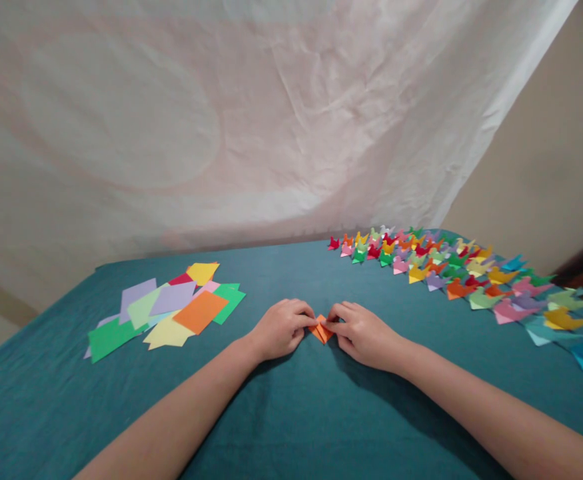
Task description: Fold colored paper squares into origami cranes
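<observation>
A small, partly folded orange paper piece point(320, 329) lies on the teal tablecloth point(291, 413) in front of me. My left hand point(281, 328) pinches its left side with curled fingers. My right hand point(362, 332) pinches its right side, fingertips pressed on the paper. Both hands rest on the cloth, meeting at the paper.
A loose pile of flat coloured paper squares point(171, 308) lies to the left. Several folded paper birds point(461, 270) in many colours stand in rows at the right, running to the table's right edge. A pale wrinkled sheet point(251, 120) hangs behind the table.
</observation>
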A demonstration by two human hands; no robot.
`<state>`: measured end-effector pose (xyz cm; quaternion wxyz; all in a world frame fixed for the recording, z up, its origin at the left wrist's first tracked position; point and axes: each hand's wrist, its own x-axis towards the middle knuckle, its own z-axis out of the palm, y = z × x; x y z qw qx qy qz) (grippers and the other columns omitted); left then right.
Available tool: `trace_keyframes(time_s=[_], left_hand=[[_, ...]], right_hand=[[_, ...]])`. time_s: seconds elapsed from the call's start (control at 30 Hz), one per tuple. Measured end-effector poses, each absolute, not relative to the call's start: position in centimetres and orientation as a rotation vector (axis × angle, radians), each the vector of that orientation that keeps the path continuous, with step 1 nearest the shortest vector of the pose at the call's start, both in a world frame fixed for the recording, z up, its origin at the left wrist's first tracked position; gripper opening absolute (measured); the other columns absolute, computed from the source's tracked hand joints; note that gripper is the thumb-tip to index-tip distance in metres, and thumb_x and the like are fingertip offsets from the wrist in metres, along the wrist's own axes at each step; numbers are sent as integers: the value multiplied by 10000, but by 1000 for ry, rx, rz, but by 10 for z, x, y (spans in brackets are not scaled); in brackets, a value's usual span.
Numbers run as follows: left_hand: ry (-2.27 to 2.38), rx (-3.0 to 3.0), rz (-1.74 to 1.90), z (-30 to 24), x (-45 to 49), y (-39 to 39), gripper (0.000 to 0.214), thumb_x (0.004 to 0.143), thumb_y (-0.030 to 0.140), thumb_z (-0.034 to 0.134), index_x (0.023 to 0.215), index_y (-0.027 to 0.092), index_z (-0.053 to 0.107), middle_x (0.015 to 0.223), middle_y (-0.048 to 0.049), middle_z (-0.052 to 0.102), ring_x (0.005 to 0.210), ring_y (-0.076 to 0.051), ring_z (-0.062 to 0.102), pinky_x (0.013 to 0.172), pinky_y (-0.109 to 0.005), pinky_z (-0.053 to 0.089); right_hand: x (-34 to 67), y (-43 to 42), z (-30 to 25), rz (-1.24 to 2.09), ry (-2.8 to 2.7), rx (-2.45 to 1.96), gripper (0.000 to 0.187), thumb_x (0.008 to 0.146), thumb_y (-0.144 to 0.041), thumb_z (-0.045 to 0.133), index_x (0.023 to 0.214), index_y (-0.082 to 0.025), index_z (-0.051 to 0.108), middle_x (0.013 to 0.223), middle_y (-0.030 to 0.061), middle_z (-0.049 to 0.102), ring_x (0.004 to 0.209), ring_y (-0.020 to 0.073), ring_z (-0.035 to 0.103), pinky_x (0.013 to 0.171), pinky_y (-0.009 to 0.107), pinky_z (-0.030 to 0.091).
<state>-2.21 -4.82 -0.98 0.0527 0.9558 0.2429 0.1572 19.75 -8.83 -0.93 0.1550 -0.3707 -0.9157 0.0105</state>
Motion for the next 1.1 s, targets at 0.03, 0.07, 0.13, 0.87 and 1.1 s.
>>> trace_keyframes(time_s=[0.03, 0.07, 0.13, 0.87, 1.1], left_hand=[[736, 2917, 464, -10, -22, -48, 403, 756, 16, 484, 1066, 228, 627, 1010, -37, 617, 951, -172, 544, 811, -291, 411], [735, 2928, 453, -10, -22, -48, 430, 745, 0, 478, 1073, 236, 626, 1013, -34, 616, 953, -170, 542, 815, -292, 409], [736, 2947, 441, -11, -22, -47, 431, 753, 0, 477, 1075, 243, 627, 1017, -33, 614, 954, -170, 540, 821, -296, 408], [740, 3033, 519, -16, -23, -45, 283, 846, 90, 490, 1059, 218, 627, 1014, -56, 614, 955, -161, 549, 801, -294, 417], [755, 3094, 474, -17, -22, -43, 218, 873, 140, 500, 1015, 221, 645, 1000, -54, 608, 922, -157, 549, 779, -289, 414]], right_hand=[[198, -89, -9, 2, -2648, -1068, 300, 820, -79, 459, 1032, -178, 647, 944, 77, 566, 875, 193, 486, 788, 326, 387], [197, -90, -8, -27, -2672, -1072, 302, 823, -82, 454, 1042, -174, 641, 948, 80, 564, 878, 198, 483, 792, 332, 385], [197, -91, -7, -76, -2713, -1076, 308, 828, -94, 454, 1074, -170, 624, 949, 85, 561, 873, 205, 480, 789, 344, 380], [186, -99, -2, -295, -2817, -1091, 287, 905, -159, 414, 1157, -140, 551, 928, 105, 531, 831, 225, 469, 724, 350, 372], [188, -101, 5, -232, -2836, -1070, 322, 913, -179, 402, 1205, -188, 538, 917, 107, 535, 845, 228, 485, 728, 353, 379]])
